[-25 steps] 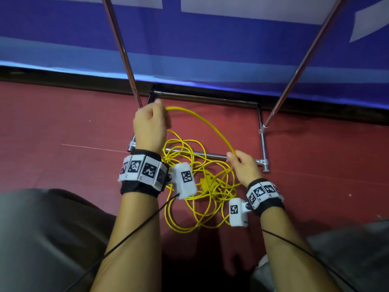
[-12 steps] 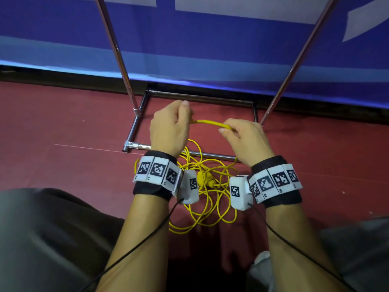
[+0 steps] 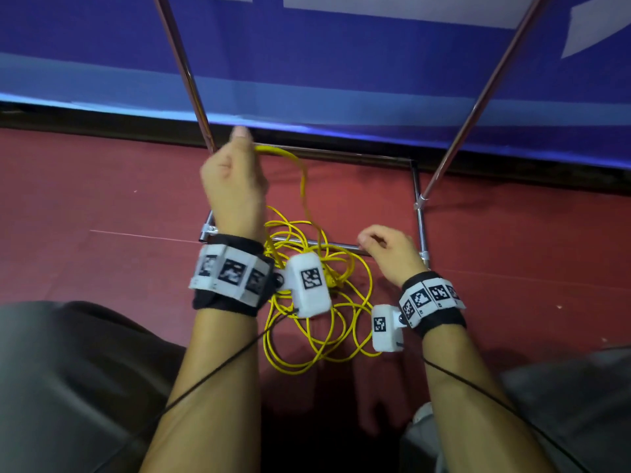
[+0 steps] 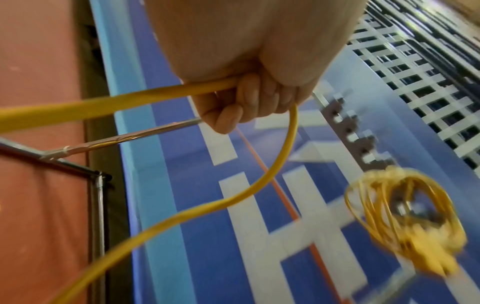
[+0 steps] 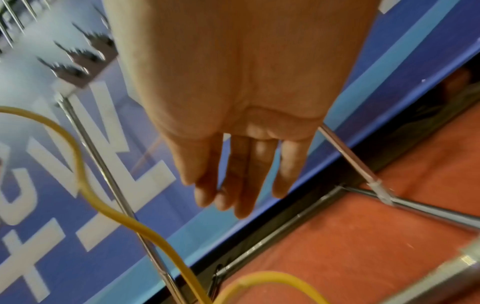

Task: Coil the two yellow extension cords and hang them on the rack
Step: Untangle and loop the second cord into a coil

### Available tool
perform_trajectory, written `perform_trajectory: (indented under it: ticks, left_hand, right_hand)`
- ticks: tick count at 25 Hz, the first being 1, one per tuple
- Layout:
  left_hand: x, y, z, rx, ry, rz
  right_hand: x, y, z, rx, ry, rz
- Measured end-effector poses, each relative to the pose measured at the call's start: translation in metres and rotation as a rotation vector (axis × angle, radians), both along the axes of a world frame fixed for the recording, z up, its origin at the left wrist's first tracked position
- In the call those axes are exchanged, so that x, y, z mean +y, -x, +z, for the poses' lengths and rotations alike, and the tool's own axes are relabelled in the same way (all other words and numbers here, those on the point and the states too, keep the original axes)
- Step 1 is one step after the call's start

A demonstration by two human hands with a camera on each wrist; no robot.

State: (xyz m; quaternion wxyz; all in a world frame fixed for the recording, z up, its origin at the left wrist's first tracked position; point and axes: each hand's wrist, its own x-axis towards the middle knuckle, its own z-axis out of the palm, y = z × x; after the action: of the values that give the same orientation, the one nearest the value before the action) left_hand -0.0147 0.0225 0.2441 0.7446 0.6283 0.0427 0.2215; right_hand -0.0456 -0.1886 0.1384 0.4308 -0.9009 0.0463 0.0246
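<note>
the left hand [image 3: 235, 186] is raised near the rack's left pole, fingers curled tight around a strand of the loose yellow cord [image 3: 304, 302], which drops in an arc to a tangled heap on the red floor [image 3: 102, 199] at the foot of the rack [image 3: 418, 213]. the right hand [image 3: 389, 250] hovers low over the heap, fingers relaxed, holding nothing. a second cord [image 4: 405, 211], already coiled, hangs on the rack's hooks.

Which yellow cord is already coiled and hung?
The coiled cord on the rack's top hooks. The other cord lies loose on the floor, one strand in the left hand.
</note>
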Motion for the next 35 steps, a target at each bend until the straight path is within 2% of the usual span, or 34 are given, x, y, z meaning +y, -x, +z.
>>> perform_trajectory:
  ticks: [2, 3, 6, 8, 10, 12, 14, 16, 18, 19, 21, 24, 27, 30, 32, 35]
  left_hand:
    - [0.012, -0.003, 0.003, 0.016, 0.128, -0.044]
    - [0.013, -0.003, 0.004, 0.023, 0.113, -0.089]
    - [-0.008, 0.006, 0.004, 0.084, -0.046, -0.286]
    - [-0.022, 0.012, 0.001, 0.116, -0.074, -0.396]
    - [-0.022, 0.013, 0.002, 0.101, -0.06, -0.365]
    - [-0.012, 0.009, 0.002, 0.077, 0.009, -0.224]
    - [0.001, 0.001, -0.004, 0.125, 0.04, -0.094]
    - [0.012, -0.006, -0.018, 0.251, -0.117, -0.042]
    - [0.018, -0.009, -0.031, 0.369, -0.33, -0.081]
    - [0.016, -0.008, -0.033, 0.39, -0.38, -0.102]
    - [0.006, -0.004, -0.027, 0.377, -0.452, -0.145]
    - [-0.009, 0.001, -0.018, 0.312, -0.723, -0.107]
    - [-0.011, 0.001, -0.01, 0.224, -0.947, -0.076]
    - [-0.018, 0.005, -0.006, 0.115, -1.098, -0.198]
    - [-0.021, 0.006, -0.006, 0.131, -1.035, -0.279]
    - [-0.021, 0.007, -0.007, 0.01, -0.589, -0.323]
  right_hand:
    - [0.007, 0.001, -0.004, 0.029, -0.225, 0.024]
    - [0.013, -0.001, -0.004, -0.001, -0.27, 0.085]
    - [0.035, -0.007, 0.005, -0.082, -0.251, 0.203]
    - [0.043, -0.009, 0.004, -0.092, -0.298, 0.188]
    - [0.042, -0.01, 0.004, -0.082, -0.19, 0.126]
    - [0.031, -0.006, -0.002, -0.083, 0.02, 0.089]
    - [0.015, -0.001, -0.005, -0.078, 0.073, 0.039]
    - [0.004, -0.001, -0.003, -0.093, 0.072, 0.002]
    - [0.002, -0.003, 0.01, -0.159, 0.095, 0.002]
    - [0.004, -0.004, 0.02, -0.203, 0.091, 0.015]
    - [0.01, -0.005, 0.042, -0.29, 0.104, 0.054]
    - [0.02, -0.004, 0.071, -0.378, 0.119, 0.069]
    - [0.026, -0.003, 0.088, -0.387, 0.16, 0.093]
    - [0.036, 0.002, 0.095, -0.373, 0.151, 0.117]
    - [0.038, -0.001, 0.092, -0.41, 0.099, 0.088]
    - [0.031, -0.008, 0.061, -0.341, -0.025, 0.068]
